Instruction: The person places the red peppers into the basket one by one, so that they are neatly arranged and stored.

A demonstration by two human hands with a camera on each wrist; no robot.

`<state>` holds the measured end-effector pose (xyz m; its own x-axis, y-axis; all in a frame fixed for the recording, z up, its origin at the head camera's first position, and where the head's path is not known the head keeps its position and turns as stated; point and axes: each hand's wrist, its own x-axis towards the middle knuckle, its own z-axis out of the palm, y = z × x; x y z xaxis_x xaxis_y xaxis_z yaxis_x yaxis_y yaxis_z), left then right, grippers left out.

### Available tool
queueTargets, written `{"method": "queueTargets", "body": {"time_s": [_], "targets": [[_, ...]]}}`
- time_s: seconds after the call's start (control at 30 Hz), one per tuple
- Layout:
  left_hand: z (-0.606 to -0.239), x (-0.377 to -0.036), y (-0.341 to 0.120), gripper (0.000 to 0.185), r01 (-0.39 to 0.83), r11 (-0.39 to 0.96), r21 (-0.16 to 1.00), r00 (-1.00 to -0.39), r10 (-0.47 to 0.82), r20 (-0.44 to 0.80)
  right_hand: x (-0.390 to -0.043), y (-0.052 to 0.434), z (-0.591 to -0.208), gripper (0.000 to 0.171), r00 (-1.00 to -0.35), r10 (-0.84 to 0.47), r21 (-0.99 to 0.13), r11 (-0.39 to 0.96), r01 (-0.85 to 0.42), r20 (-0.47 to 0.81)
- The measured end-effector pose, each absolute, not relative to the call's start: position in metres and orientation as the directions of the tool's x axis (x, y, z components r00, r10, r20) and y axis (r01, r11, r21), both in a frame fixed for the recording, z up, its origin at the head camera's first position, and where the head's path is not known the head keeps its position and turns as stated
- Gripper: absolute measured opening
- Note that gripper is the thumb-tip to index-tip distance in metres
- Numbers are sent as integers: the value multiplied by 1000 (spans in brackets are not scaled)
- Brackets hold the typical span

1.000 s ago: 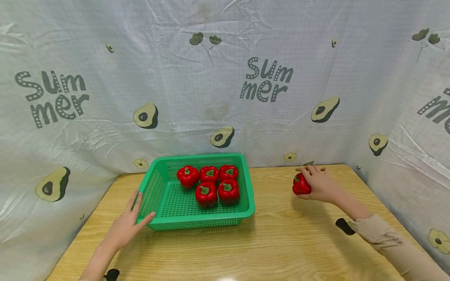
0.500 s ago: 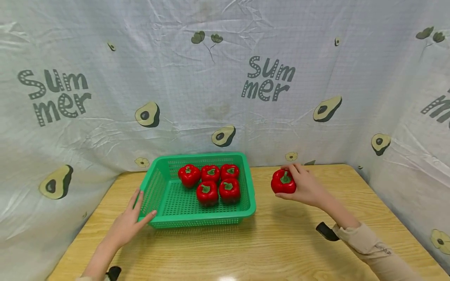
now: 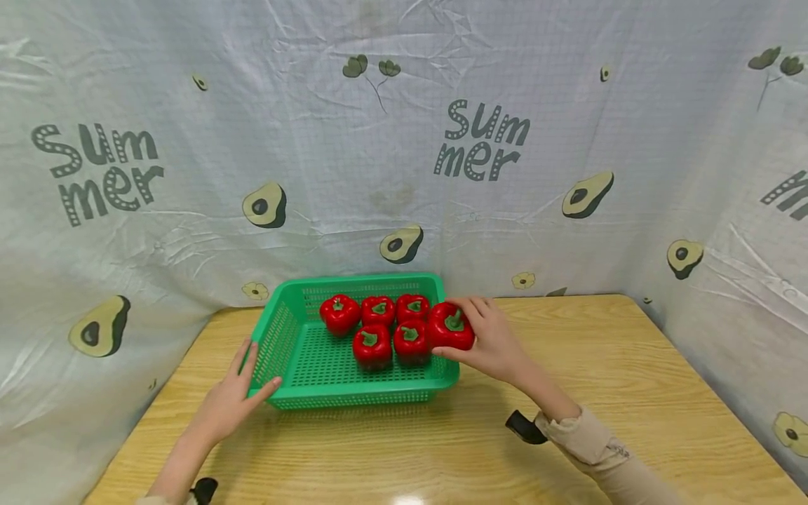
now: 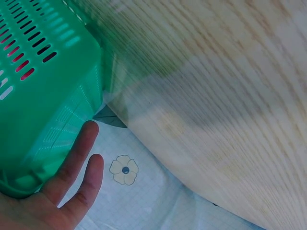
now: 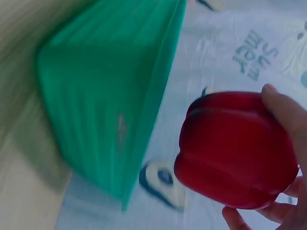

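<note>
Wooden bench (image 3: 568, 365), avocado-print cloth (image 3: 189, 140) behind. Right hand (image 3: 489, 340) grip clamped on red pepper (image 3: 451, 327) over green basket's (image 3: 353, 400) right rim (five peppers (image 3: 379, 326) beside). Left hand (image 3: 230, 400), fingers straight, touches basket corner.

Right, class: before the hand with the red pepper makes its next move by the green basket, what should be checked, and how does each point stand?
1. Hold on the held pepper: the right hand has fingers curled round it. Ok.
2. Basket steadied: the left hand lies with straight fingers against the near left corner of the green basket. Ok.
3. Free room inside: five peppers fill the far right part; the left and near floor is bare. Ok.
4. Clearance over the right rim: the held pepper sits at the rim, but its height above it is unclear. Cannot tell.
5. Basket flat on the table. Ok.
</note>
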<state>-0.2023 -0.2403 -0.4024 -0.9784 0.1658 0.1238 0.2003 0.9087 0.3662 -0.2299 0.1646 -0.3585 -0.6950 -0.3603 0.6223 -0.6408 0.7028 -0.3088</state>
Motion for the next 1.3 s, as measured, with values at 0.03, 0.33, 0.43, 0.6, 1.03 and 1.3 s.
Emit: {"method": "queueTargets", "body": {"time_s": [0.03,0.33,0.43,0.6,1.03,1.3], "targets": [[-402,-202,-240,84,201,909,365,-978,166,126,-230,158,-360,71,-689,-367,-316,688,-654,625],[-402,-204,-239,84,207,905,371,-977,172,124,-230,97,-368,72,-697,-353,-442,576,-688,624],[-403,-204,-238,84,206,904,375,-977,172,124,-230,78,-370,71,-727,-339,-484,571,-663,597],[-403,-205,-238,84,209,906,367,-976,172,131,-232,48,-375,73,-757,-334,-487,606,-628,561],[-404,-203,-239,83,208,913,350,-975,166,146,-251,-15,-388,77,-805,-395,-200,831,-518,443],[-403,-201,-240,83,204,911,358,-976,161,146,-260,-37,-399,76,-840,-407,-142,866,-480,359]]}}
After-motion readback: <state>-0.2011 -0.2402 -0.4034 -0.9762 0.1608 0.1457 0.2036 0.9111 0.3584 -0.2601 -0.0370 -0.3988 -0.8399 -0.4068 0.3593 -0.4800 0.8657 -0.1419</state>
